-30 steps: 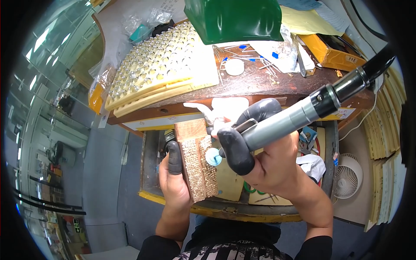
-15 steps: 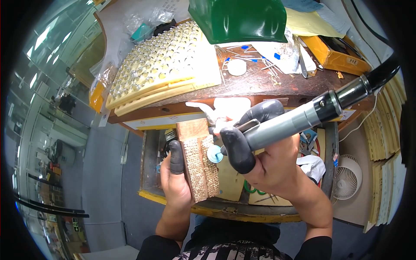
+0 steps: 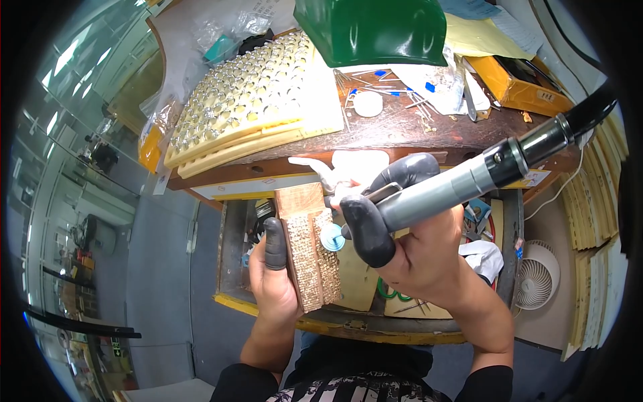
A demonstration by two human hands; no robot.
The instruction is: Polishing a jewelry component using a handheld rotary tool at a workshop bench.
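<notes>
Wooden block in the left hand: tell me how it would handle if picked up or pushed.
The wooden block is probably stiff, since it looks thick and straight-edged. Flat sides suggest it would slide or tip rather than roll. The small gold-coloured bumps covering its face likely make it less slippery there.

Block [image 3: 309, 261] above drawer [image 3: 375, 333], left of rotary tool [image 3: 435, 196], tray [image 3: 234, 145] behind on the bench [image 3: 408, 130].
</notes>
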